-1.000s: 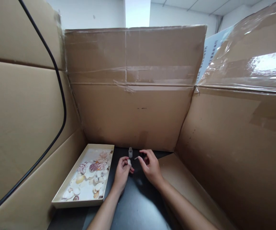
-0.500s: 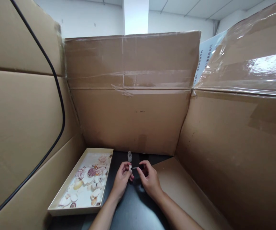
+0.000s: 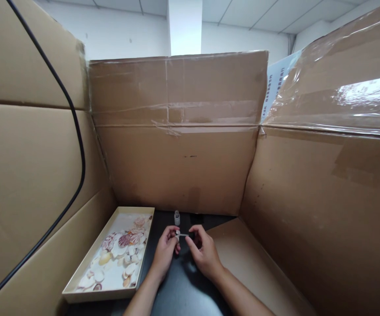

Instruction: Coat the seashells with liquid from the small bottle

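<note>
My left hand (image 3: 164,249) pinches a small whitish piece (image 3: 177,233), perhaps a shell, between thumb and fingers. Opposite it, my right hand (image 3: 205,249) grips a thin pale brush-like stick (image 3: 183,235) whose dark end is partly hidden in the fingers. The stick's tip reaches the whitish piece; whether they touch is too small to tell. Just beyond my hands stands a small clear bottle (image 3: 177,219) with a pale label, upright and apparently uncapped.
On the left lies a shallow cream tray (image 3: 65,293) with several seashells (image 3: 124,239) on its pale bottom. Cardboard walls (image 3: 176,171) enclose the dark table (image 3: 179,294) on three sides. A cardboard flap (image 3: 242,259) lies at right, and a black cable (image 3: 81,162) hangs along the left wall.
The view has tilted up slightly, so everything sits a little lower. My hands remain close together with the same holds, and more of the pale stick shows between them.
</note>
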